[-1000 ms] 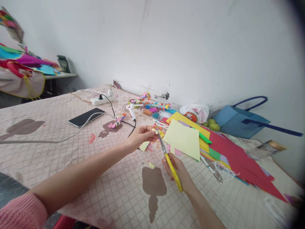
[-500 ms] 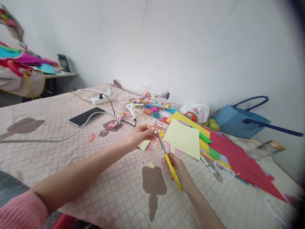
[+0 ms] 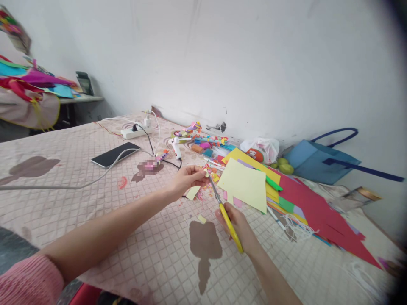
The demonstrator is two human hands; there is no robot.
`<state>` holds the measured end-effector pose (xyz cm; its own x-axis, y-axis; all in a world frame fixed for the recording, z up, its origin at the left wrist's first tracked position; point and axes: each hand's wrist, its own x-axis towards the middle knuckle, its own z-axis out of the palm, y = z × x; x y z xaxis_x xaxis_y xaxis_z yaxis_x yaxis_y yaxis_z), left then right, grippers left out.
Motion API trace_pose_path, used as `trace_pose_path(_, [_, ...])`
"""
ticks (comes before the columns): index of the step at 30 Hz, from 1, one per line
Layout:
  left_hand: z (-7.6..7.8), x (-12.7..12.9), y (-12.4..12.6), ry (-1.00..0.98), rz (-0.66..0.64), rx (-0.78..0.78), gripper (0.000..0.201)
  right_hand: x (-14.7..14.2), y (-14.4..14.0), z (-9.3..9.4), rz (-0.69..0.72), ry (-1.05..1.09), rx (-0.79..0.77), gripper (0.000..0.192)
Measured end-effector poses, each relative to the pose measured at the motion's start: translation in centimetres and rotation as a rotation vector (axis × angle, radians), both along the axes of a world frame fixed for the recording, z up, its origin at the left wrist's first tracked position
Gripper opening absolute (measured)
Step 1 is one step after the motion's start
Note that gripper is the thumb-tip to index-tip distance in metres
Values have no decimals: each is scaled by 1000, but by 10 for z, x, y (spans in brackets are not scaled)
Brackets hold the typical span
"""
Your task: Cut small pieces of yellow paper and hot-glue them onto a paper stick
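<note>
Between thumb and fingers, my left hand pinches a small piece of pale yellow paper. My right hand is closed round the yellow handles of a pair of scissors. The blades point away from me, their tips at the edge of the paper piece; whether they are parted is too fine to tell. Below my left hand lies a pale yellow paper strip, and a smaller scrap rests nearer to me. A large pale yellow sheet lies right of the scissors.
A white glue gun stands behind my left hand. Left of it are a phone-like black tablet, a power strip and trailing cables. Red card, white string and a blue bag are on the right.
Almost nothing differs. Both hands stay in place, with the small paper piece and the scissor tips shifted only very slightly.
</note>
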<state>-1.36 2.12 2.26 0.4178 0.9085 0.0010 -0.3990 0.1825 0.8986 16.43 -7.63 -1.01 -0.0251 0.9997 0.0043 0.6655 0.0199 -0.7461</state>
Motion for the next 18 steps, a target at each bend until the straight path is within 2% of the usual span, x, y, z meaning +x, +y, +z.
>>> trace_pose_path(8, [2, 0, 0, -2, -1, -16, 14, -1, 0, 3, -16, 11, -21, 32])
trace_pose_path(13, [-1, 1, -1, -31, -49, -27, 15, 0, 1, 1, -24, 36, -11, 33])
trace_pose_path(18, [0, 1, -1, -6, -20, -27, 13, -1, 1, 2, -23, 28, 2, 33])
